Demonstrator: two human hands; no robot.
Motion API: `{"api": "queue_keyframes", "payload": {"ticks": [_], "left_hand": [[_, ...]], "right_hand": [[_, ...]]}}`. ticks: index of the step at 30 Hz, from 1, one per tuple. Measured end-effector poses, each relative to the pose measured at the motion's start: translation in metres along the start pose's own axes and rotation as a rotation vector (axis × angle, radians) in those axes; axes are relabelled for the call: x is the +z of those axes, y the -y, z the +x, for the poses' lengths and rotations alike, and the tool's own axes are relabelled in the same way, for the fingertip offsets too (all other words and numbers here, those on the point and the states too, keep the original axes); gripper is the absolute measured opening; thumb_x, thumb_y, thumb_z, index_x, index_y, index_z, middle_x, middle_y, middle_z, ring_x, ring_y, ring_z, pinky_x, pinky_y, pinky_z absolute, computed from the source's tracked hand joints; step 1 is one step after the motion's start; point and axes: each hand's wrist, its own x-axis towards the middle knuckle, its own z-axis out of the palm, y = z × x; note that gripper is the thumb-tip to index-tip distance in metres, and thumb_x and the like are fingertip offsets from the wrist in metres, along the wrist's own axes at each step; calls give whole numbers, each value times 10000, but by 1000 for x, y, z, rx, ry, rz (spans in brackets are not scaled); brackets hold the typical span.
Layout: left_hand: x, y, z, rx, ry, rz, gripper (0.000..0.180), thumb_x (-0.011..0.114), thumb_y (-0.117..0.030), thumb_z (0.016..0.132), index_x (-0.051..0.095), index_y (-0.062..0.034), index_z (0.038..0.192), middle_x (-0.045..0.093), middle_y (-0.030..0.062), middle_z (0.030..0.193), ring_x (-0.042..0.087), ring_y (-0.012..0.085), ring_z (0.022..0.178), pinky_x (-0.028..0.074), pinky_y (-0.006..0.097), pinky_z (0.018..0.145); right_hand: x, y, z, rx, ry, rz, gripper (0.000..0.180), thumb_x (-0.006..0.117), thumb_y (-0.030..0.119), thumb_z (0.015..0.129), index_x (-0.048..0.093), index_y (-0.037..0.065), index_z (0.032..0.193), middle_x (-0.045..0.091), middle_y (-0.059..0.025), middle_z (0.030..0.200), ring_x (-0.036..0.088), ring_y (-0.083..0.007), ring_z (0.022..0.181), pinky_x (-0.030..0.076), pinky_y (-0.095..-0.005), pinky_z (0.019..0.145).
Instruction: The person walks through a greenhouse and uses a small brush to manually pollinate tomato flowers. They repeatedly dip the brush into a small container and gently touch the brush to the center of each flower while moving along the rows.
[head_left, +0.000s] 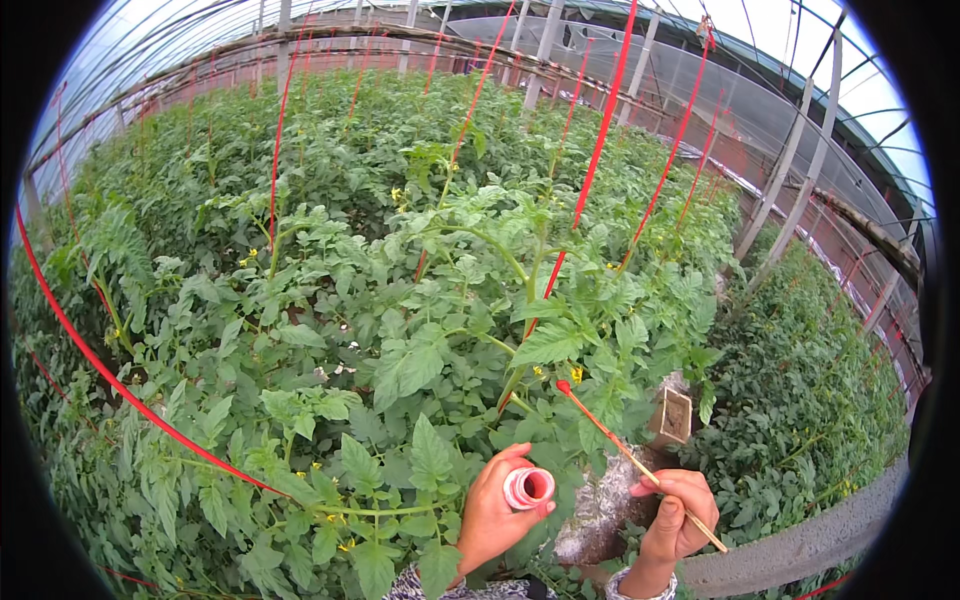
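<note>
My left hand [492,508] grips a small open bottle [528,487] with a pinkish-red rim, held upright just below the tomato foliage. To its right, my right hand [677,510] pinches a thin wooden stick [640,464] like a pencil. The stick slants up and to the left, and its red tip [563,385] sits next to small yellow flowers [575,373] on a tomato plant [520,320]. The two hands are apart, with leaves and soil between them.
Dense green tomato plants [330,300] fill the greenhouse, tied up by red strings [600,140] running to the roof. A red cord [120,385] sweeps across the left. A small tag [676,414] hangs at right. A grey path edge [800,545] lies lower right.
</note>
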Motion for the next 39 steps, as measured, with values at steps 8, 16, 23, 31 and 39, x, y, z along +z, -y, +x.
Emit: {"api": "queue_keyframes", "payload": {"ticks": [8,16,23,31,39], "left_hand": [[3,-6,-1,18,7,12,526,849,-151,640,543,-18,1047,517,181,1266,534,273,1142,445,354,922],[12,-26,-5,-65,270,-130,479,816,-136,653,548,-30,1035,559,156,1233,581,288,1053,464,367,886],[62,-15,15,-38,471,-193,467,827,-131,677,550,-39,1042,491,176,1318,540,231,1122,439,321,891],[123,28,63,-103,334,-167,567,854,-130,637,531,-38,1093,330,213,1440,384,284,1303,293,411,1068],[112,52,73,-334,252,48,556,856,-185,643,523,-50,1068,264,211,1458,370,377,1304,360,436,1021]], "right_hand": [[7,-13,3,116,5,92,190,566,181,919,581,-8,925,644,-144,765,641,-207,594,504,-283,573],[-38,-33,13,193,-305,686,292,487,242,966,455,-33,871,494,-145,706,522,-185,482,466,-261,356],[-49,-97,32,266,-681,916,238,407,214,992,479,4,906,501,-111,747,457,-140,489,406,-216,378],[-25,-168,29,386,-537,761,192,458,164,964,507,-15,917,589,-155,799,582,-188,568,503,-292,486],[-8,-223,9,412,-12,541,115,541,64,924,590,-29,969,627,-139,874,655,-192,716,532,-282,637]]}}
